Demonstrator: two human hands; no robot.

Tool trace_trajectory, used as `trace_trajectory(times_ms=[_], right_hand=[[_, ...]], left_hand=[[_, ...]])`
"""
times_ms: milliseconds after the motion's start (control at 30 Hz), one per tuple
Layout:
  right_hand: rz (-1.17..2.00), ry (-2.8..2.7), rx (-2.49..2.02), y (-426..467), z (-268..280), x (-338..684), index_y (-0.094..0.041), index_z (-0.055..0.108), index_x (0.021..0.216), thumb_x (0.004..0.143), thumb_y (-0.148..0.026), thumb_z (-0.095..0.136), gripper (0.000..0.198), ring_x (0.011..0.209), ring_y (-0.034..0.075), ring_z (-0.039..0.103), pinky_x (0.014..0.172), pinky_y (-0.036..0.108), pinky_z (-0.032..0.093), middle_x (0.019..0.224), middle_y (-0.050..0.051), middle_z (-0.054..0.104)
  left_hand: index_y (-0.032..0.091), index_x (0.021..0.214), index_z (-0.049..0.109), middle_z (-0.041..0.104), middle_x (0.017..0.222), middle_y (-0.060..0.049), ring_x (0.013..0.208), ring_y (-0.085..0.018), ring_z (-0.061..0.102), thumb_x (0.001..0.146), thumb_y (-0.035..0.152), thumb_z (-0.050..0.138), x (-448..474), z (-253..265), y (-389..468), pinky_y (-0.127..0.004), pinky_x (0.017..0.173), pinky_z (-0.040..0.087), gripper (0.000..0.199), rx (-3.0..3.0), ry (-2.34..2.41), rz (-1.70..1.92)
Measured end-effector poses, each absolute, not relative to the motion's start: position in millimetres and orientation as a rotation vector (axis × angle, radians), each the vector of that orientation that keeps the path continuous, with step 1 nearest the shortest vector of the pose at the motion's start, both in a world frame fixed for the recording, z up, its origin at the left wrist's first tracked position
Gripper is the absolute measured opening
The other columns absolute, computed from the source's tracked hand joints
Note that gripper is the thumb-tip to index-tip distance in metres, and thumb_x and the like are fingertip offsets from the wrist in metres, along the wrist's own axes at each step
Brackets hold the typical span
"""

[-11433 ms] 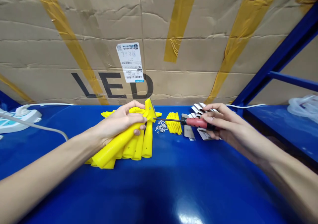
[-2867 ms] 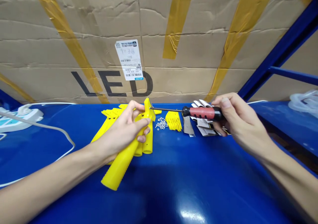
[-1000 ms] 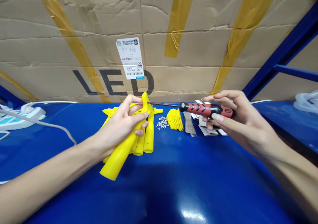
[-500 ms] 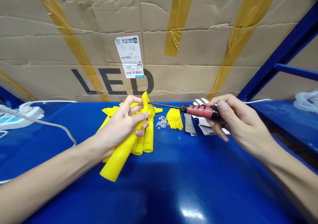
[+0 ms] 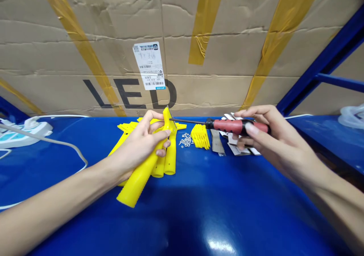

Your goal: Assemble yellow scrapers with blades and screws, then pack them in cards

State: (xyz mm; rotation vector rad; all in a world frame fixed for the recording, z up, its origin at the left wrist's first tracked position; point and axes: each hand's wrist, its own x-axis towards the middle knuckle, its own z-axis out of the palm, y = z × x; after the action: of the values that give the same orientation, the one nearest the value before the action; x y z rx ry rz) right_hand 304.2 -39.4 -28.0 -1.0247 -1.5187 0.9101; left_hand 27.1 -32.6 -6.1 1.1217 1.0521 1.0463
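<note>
My left hand (image 5: 149, 138) is closed around a yellow plastic scraper (image 5: 135, 186), its hollow handle slanting down toward me. A thin metal blade (image 5: 170, 114) shows at the head of the scraper. In my right hand (image 5: 273, 135) is a screwdriver (image 5: 229, 126) with a red and black handle, held level between thumb and fingers. Its shaft points left and the tip meets the scraper's head; the screw there is too small to make out. Behind my left hand lie more yellow scraper handles (image 5: 170, 161), partly hidden by it.
Loose small screws (image 5: 185, 140) lie beside a stack of yellow plastic pieces (image 5: 200, 136). Flat metal blades (image 5: 217, 142) and white papers (image 5: 237, 149) are farther right. A power strip (image 5: 34, 134) with cables sits at left. A large cardboard box (image 5: 182, 28) stands behind the blue table (image 5: 182, 218).
My right hand's fingers have shifted around the screwdriver handle, exposing more of its back end. The scraper and my left hand stay nearly in place.
</note>
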Motion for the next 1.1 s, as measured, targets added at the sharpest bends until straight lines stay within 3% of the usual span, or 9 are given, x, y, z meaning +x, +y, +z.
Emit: trace_trajectory(times_ms=[67, 167, 233, 300, 433, 633, 767, 900, 1100], right_hand=[[0.912, -1.569, -0.959, -39.1, -29.0, 306.8, -0.032, 0.059, 0.11, 0.085, -0.037, 0.079, 0.033, 0.074, 0.016, 0.066, 0.063, 0.032, 0.057, 0.113, 0.003, 0.067], [0.822, -1.6, -1.017, -37.5, -30.6, 305.6, -0.029, 0.058, 0.103, 0.092, -0.043, 0.071, 0.022, 0.049, 0.013, 0.053, 0.046, 0.027, 0.043, 0.067, -0.004, 0.06], [0.811, -1.557, -1.104, -36.1, -31.7, 302.7, -0.027, 0.058, 0.099, 0.098, -0.051, 0.059, 0.024, 0.037, 0.011, 0.043, 0.038, 0.026, 0.032, 0.053, -0.007, 0.05], [0.87, -1.487, -1.124, -35.6, -31.9, 301.0, -0.027, 0.059, 0.096, 0.099, -0.053, 0.056, 0.027, 0.037, 0.01, 0.045, 0.038, 0.027, 0.031, 0.06, -0.004, 0.055], [1.113, -1.394, -0.922, -38.5, -28.5, 304.2, -0.03, 0.062, 0.106, 0.086, -0.034, 0.076, 0.025, 0.068, 0.014, 0.062, 0.057, 0.03, 0.05, 0.107, 0.003, 0.067], [0.958, -1.484, -1.042, -37.4, -27.9, 304.6, -0.026, 0.06, 0.099, 0.095, -0.049, 0.066, 0.024, 0.042, 0.01, 0.045, 0.04, 0.023, 0.034, 0.055, -0.005, 0.051], [0.98, -1.434, -1.123, -36.5, -28.4, 302.0, -0.025, 0.06, 0.095, 0.097, -0.058, 0.057, 0.033, 0.041, 0.009, 0.047, 0.037, 0.023, 0.032, 0.063, -0.003, 0.055], [1.164, -1.453, -0.896, -40.3, -26.7, 304.2, -0.03, 0.062, 0.106, 0.086, -0.035, 0.077, 0.025, 0.067, 0.013, 0.058, 0.058, 0.027, 0.047, 0.086, -0.001, 0.062], [0.897, -1.524, -1.043, -38.7, -28.1, 302.6, -0.027, 0.061, 0.104, 0.094, -0.045, 0.068, 0.021, 0.043, 0.011, 0.047, 0.044, 0.025, 0.036, 0.054, -0.006, 0.052]], left_hand=[[0.026, 0.098, 0.043, 0.054, 0.09, 0.003, 0.056, -0.004, 0.048, 0.086, 0.011, 0.069, 27.6, -4.3, -32.5, -0.011, 0.042, 0.035, 0.032, 1.113, 1.074, 1.051], [0.026, 0.098, 0.043, 0.054, 0.09, 0.003, 0.057, -0.004, 0.049, 0.086, 0.01, 0.069, 27.8, -2.2, -34.1, -0.011, 0.042, 0.035, 0.033, 1.131, 1.082, 1.055], [0.026, 0.098, 0.044, 0.055, 0.091, 0.003, 0.058, -0.004, 0.05, 0.086, 0.011, 0.07, 27.5, -1.4, -35.3, -0.011, 0.042, 0.035, 0.033, 1.156, 1.078, 1.061], [0.026, 0.099, 0.045, 0.056, 0.09, 0.003, 0.058, -0.005, 0.05, 0.085, 0.013, 0.072, 26.8, -0.4, -35.9, -0.011, 0.043, 0.036, 0.033, 1.178, 1.068, 1.067], [0.026, 0.098, 0.046, 0.057, 0.084, 0.004, 0.056, -0.005, 0.051, 0.083, 0.016, 0.074, 25.6, 1.5, -34.9, -0.012, 0.043, 0.037, 0.033, 1.171, 1.047, 1.08], [0.027, 0.097, 0.044, 0.057, 0.086, 0.004, 0.055, -0.004, 0.049, 0.086, 0.015, 0.071, 25.8, -3.1, -34.4, -0.012, 0.042, 0.035, 0.032, 1.164, 1.054, 1.039], [0.027, 0.096, 0.043, 0.054, 0.082, 0.005, 0.056, -0.005, 0.05, 0.086, 0.013, 0.07, 27.1, -2.8, -34.7, -0.012, 0.043, 0.036, 0.032, 1.192, 1.056, 1.046], [0.026, 0.097, 0.043, 0.057, 0.085, 0.004, 0.052, -0.004, 0.048, 0.085, 0.012, 0.071, 26.2, 0.8, -33.3, -0.012, 0.042, 0.037, 0.034, 1.155, 1.066, 1.076], [0.027, 0.098, 0.042, 0.057, 0.085, 0.004, 0.053, -0.004, 0.049, 0.086, 0.013, 0.071, 25.7, -1.6, -34.3, -0.012, 0.042, 0.037, 0.034, 1.179, 1.064, 1.057]])
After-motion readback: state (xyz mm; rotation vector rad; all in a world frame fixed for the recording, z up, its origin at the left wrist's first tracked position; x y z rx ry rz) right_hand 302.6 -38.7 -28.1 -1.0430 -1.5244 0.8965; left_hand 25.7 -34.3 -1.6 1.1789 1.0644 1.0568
